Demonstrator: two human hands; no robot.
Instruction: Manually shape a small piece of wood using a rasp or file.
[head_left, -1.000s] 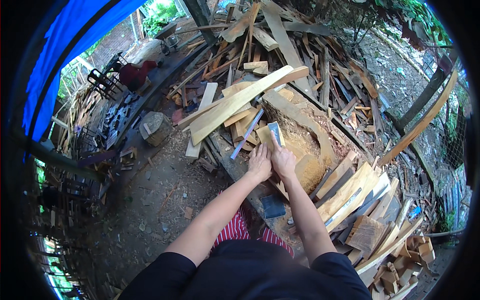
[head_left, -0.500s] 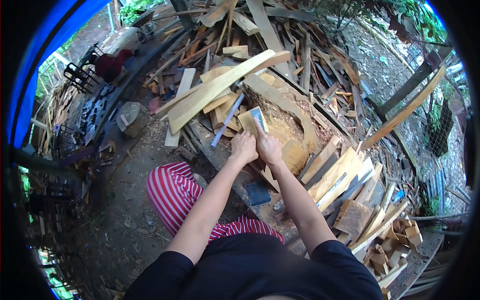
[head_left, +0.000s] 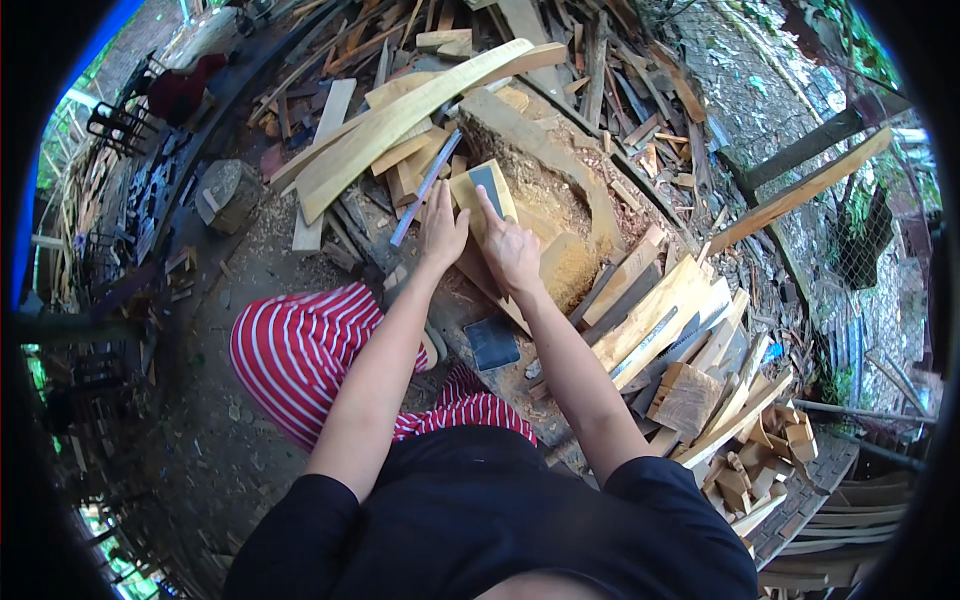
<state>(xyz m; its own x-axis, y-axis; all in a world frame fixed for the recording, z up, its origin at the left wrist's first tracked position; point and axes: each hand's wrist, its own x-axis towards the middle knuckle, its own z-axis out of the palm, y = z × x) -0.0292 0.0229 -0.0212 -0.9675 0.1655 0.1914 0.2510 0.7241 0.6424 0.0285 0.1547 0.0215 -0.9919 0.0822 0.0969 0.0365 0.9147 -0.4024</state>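
Observation:
A pale wooden block (head_left: 459, 188) lies on the cluttered work surface ahead of me, with a dark grey flat piece (head_left: 483, 178) on its top face. My right hand (head_left: 511, 252) presses its stretched index finger along the grey piece while its other fingers curl in; their grip is partly hidden. Beside the block's left edge, my left hand (head_left: 442, 238) has its fingers straight and its thumb toward the wood. Whether that hand touches the block is hard to tell. A blue ruler-like strip (head_left: 424, 190) lies left of the left hand.
Long pale boards (head_left: 410, 128) lie ahead on the left. A hollowed log with sawdust (head_left: 575, 240) is right of the block. A dark flat slab (head_left: 491, 343) lies nearer me. A handsaw (head_left: 676, 346) rests among planks at right; a stump (head_left: 228, 196) stands at left.
My left hand has straightened its fingers and drawn slightly left, apart from the right hand. My right index finger stays on the grey piece. The whole view has shifted.

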